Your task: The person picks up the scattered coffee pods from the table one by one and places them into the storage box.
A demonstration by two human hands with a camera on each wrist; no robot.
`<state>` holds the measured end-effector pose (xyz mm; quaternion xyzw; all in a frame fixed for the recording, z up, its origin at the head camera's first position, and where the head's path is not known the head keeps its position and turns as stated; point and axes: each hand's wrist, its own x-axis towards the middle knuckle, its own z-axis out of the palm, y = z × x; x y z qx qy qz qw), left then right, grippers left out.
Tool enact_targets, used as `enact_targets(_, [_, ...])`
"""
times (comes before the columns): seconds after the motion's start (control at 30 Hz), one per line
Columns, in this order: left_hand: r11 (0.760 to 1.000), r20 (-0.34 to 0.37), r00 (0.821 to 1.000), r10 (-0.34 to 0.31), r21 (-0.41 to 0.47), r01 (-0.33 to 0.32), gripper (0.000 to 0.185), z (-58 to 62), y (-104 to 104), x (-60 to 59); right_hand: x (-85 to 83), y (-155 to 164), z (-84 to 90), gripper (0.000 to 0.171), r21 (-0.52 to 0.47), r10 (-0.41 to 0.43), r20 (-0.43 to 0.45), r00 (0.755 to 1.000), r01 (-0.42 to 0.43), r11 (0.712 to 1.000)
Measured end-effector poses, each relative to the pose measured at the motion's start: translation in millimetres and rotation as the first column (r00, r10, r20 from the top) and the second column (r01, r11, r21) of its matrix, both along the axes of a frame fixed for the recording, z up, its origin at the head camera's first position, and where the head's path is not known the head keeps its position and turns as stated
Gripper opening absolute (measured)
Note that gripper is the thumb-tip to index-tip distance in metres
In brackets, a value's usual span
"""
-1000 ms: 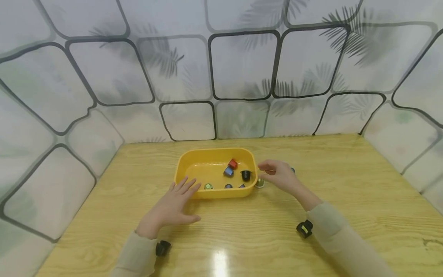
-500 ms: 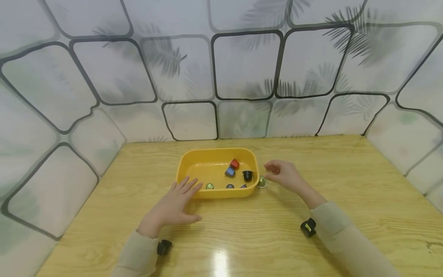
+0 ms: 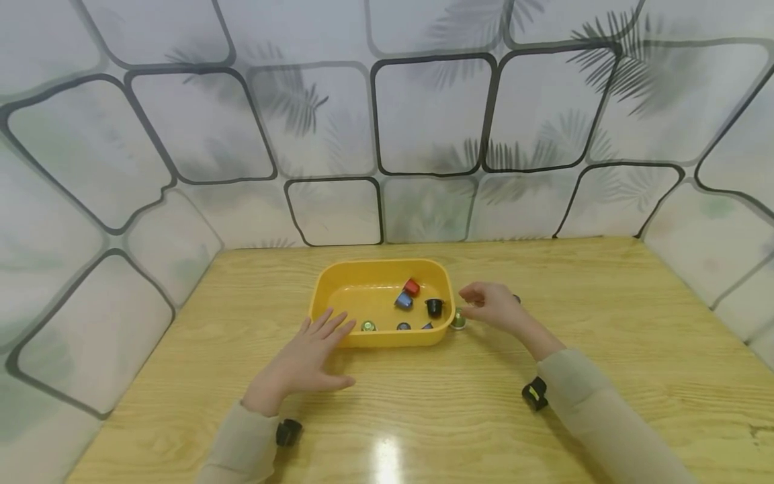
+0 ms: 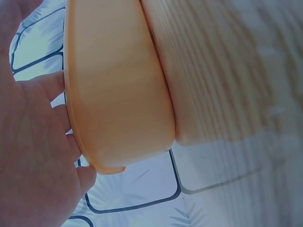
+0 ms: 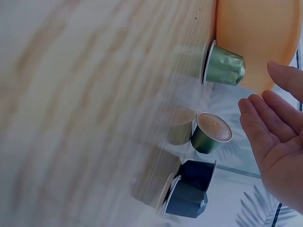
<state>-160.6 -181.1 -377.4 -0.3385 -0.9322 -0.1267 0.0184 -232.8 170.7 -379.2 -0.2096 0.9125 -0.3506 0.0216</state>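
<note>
- Left hand is spread, thumb out wide, fingers over the near left rim of the yellow tray. Can't tell if it's pressing.
- Right hand is just off the tray's right side, fingers together and slightly bent, thumb apart, pinching nothing.
- Green pod sits upright on the table, just right of the tray.
- Another green pod lies tipped over, with two dark pods beyond it.
- In the tray, right half: red pod against a blue pod, black pod nearer right.
</note>
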Motion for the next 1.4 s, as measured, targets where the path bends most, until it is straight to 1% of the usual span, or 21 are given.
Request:
enact_targets(0.33, [1.000, 0.001, 1.000, -0.001, -0.001, 0.001, 0.087, 0.6, -0.3, -0.1, -4.1, -4.7, -0.5, 0.035, 0.082, 0.044, 0.024, 0.999, -0.045, 0.996])
enact_targets(0.6, [1.000, 0.002, 1.000, 0.000, -0.010, 0.000, 0.087, 3.4, 1.1, 0.4, -6.5, -8.1, -4.9, 0.026, 0.090, 0.124, 0.022, 0.992, -0.125, 0.988])
enact_targets(0.8, [1.000, 0.004, 1.000, 0.003, -0.010, -0.003, 0.087, 3.7, 1.3, -0.1, -7.5, -8.9, -4.9, 0.024, 0.152, 0.168, 0.001, 0.986, -0.166, 0.974])
enact_targets(0.93, [1.000, 0.012, 1.000, 0.010, -0.019, -0.009, 0.087, 3.9, 1.3, -0.5, -8.0, -9.5, -6.1, 0.021, 0.196, 0.163, 0.024, 0.986, -0.165, 0.967])
enact_targets(1.07, [1.000, 0.014, 1.000, 0.010, -0.021, -0.009, 0.087, 4.2, 1.4, -0.6, -7.9, -9.8, -7.4, 0.021, 0.215, 0.140, 0.054, 0.989, -0.149, 0.965])
enact_targets(1.27, [1.000, 0.006, 1.000, 0.005, -0.018, -0.005, 0.087, 3.5, 0.9, -0.5, -7.5, -9.7, -7.7, 0.023, 0.236, 0.127, 0.069, 0.989, -0.140, 0.962])
enact_targets(1.4, [1.000, 0.009, 1.000, 0.001, -0.016, -0.001, 0.086, 3.9, 1.0, -0.1, -6.2, -9.6, -6.4, 0.025, 0.245, 0.124, 0.062, 0.990, -0.136, 0.960])
